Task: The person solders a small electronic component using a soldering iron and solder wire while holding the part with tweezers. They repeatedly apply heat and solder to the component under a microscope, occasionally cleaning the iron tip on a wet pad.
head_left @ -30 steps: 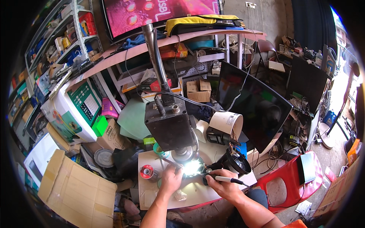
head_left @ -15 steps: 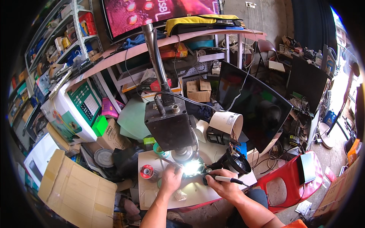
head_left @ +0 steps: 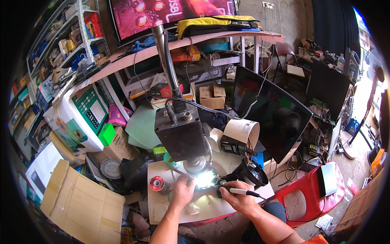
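My left hand [head_left: 183, 191] is closed around a slim grey metal tool [head_left: 181, 173] that looks like tweezers. Its tip end is lost in a bright white glow [head_left: 204, 179]. From the other side, my right hand [head_left: 239, 200] grips a soldering iron [head_left: 242, 191] like a pen, with a white and black handle and a cord at its rear. The iron's tip is hidden by my fingers and the glare. Both hands rest close to the lit spot, under a black microscope camera [head_left: 180, 138]. The workpiece in the light cannot be made out.
A solder spool [head_left: 157, 184] stands left of my left hand on the pale work board [head_left: 219, 207]. A black round housing [head_left: 255, 173] lies beyond my right hand. A large screen [head_left: 170, 16] shows a magnified circuit board. A red chair [head_left: 290, 194] stands at right, an open carton [head_left: 83, 199] at left.
On the large screen, a reddish shape over the circuit board has shifted slightly. Both hands and their tools stay almost still.
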Available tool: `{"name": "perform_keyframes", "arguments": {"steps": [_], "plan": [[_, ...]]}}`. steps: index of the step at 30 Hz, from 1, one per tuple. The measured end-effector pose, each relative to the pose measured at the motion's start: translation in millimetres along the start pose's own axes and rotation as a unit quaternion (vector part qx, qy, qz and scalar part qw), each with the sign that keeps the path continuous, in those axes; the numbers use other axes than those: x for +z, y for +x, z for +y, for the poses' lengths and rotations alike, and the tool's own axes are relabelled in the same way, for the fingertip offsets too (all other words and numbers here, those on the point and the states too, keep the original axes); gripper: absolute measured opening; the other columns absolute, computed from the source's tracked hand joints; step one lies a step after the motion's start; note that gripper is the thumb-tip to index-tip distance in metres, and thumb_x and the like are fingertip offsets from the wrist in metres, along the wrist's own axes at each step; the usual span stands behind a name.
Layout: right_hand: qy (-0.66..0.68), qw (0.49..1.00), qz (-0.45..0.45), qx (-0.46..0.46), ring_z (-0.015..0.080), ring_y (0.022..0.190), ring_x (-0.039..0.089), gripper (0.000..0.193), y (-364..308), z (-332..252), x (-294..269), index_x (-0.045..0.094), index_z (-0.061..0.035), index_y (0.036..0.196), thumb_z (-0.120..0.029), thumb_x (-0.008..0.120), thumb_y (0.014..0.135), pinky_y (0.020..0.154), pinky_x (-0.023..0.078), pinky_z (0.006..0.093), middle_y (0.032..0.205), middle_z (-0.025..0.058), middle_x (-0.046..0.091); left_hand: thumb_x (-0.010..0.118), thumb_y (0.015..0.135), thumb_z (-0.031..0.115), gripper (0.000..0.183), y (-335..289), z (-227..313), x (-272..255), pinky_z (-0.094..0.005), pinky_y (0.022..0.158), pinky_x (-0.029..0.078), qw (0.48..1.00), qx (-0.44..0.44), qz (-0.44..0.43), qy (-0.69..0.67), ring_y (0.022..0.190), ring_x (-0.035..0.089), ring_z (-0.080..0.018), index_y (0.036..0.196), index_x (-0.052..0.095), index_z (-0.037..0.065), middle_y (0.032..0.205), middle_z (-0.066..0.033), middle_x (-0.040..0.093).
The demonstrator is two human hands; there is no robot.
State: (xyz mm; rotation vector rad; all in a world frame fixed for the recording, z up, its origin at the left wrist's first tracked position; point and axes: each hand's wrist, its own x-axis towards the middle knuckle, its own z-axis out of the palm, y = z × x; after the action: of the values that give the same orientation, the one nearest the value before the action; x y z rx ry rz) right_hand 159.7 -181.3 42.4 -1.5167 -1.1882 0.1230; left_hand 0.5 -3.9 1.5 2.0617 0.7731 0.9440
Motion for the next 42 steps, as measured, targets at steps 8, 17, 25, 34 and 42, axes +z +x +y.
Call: {"name": "perform_keyframes", "arguments": {"steps": [8, 17, 25, 34, 42], "plan": [[-0.002, 1.0, -0.004, 0.015, 0.0318, 0.07, 0.07, 0.023, -0.5, 0.3, -0.2, 0.068, -0.0001, 0.091, -0.018, 0.08, 0.082, 0.064, 0.057, 0.0378, 0.079, 0.0169, 0.07, 0.066, 0.091, 0.012, 0.016, 0.1, 1.0, 0.7, -0.0424, 0.079, 0.052, 1.0, -0.013, -0.001, 0.001, 0.092, 0.067, -0.0381, 0.102, 0.067, 0.001, 0.098, -0.0208, 0.069], [-0.003, 1.0, -0.003, 0.009, 0.0316, 0.07, 0.07, 0.023, -0.5, 1.1, 0.3, 0.068, 0.0, 0.092, -0.018, 0.08, 0.083, 0.064, 0.057, 0.0374, 0.08, 0.0169, 0.07, 0.065, 0.092, 0.013, 0.016, 0.1, 2.7, 0.1, -0.0423, 0.079, 0.052, 1.0, -0.012, -0.003, -0.001, 0.092, 0.067, -0.0385, 0.103, 0.067, 0.001, 0.099, -0.0211, 0.069], [-0.002, 1.0, -0.001, -0.001, 0.0318, 0.07, 0.07, 0.023, -0.3, 1.5, 0.1, 0.067, 0.0001, 0.092, -0.017, 0.08, 0.082, 0.064, 0.057, 0.0373, 0.079, 0.0167, 0.07, 0.065, 0.092, 0.013, 0.017, 0.1, 1.2, 0.1, -0.0425, 0.079, 0.051, 1.0, -0.019, -0.007, -0.001, 0.094, 0.067, -0.0393, 0.104, 0.066, 0.001, 0.1, -0.0216, 0.068], [-0.005, 1.0, 0.001, -0.005, 0.032, 0.069, 0.07, 0.022, 0.1, 1.1, 0.2, 0.067, 0.0001, 0.089, -0.016, 0.08, 0.081, 0.063, 0.056, 0.0376, 0.078, 0.0166, 0.07, 0.066, 0.091, 0.012, 0.017, 0.0, -0.4, 0.9, -0.0421, 0.08, 0.051, 1.0, -0.011, -0.002, -0.005, 0.093, 0.067, -0.0383, 0.104, 0.067, 0.001, 0.099, -0.0206, 0.068], [-0.01, 1.0, -0.001, -0.004, 0.0328, 0.07, 0.07, 0.023, -0.2, 2.4, 0.4, 0.067, 0.0003, 0.089, -0.017, 0.08, 0.082, 0.064, 0.057, 0.0384, 0.079, 0.0171, 0.07, 0.066, 0.091, 0.011, 0.015, -0.6, 2.0, -0.2, -0.0417, 0.077, 0.052, 1.0, -0.01, -0.001, 0.008, 0.09, 0.068, -0.0376, 0.102, 0.067, 0.001, 0.097, -0.0203, 0.069]]}}
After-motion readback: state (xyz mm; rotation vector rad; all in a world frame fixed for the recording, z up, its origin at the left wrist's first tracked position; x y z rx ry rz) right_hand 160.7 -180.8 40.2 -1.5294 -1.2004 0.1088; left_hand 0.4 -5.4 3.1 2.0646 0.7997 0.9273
